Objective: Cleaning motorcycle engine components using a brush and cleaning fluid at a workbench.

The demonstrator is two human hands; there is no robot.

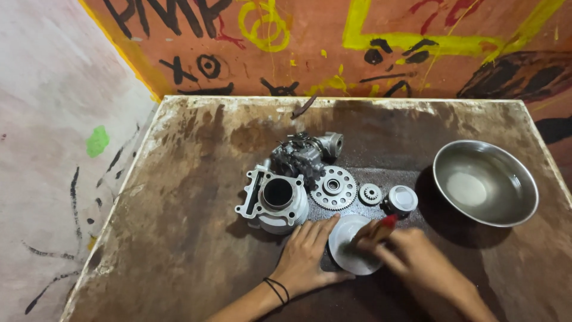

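Looking down through the head camera, I see a round white disc-shaped part (351, 247) lying flat on the worn brown table (196, 197), low in the view and a little right of centre. My left hand (307, 256) lies at its nine o'clock edge, palm down, fingers spread flat, with the fingertips touching the rim; a black band circles that wrist. My right hand (417, 262) comes in from four o'clock, fingers closed around a small brush with a red handle (381, 225), whose tip lies over the disc's upper right part. Motion blur hides the bristles, so I cannot tell whether they touch the surface.

At eleven o'clock from the disc, just beside my left fingertips, stands a grey engine cylinder (275, 200) with a dark round bore facing up. At twelve o'clock lies a toothed sprocket (333, 188), and behind it a carburettor-like metal assembly (304, 154). A small gear (370, 194) sits at one o'clock, with a short piston-like cap (400, 200) just to its right. Well off at two o'clock sits a steel bowl (485, 182), holding a little pale liquid. Beyond the table's far edge rises an orange wall painted with black and yellow marks (381, 42).
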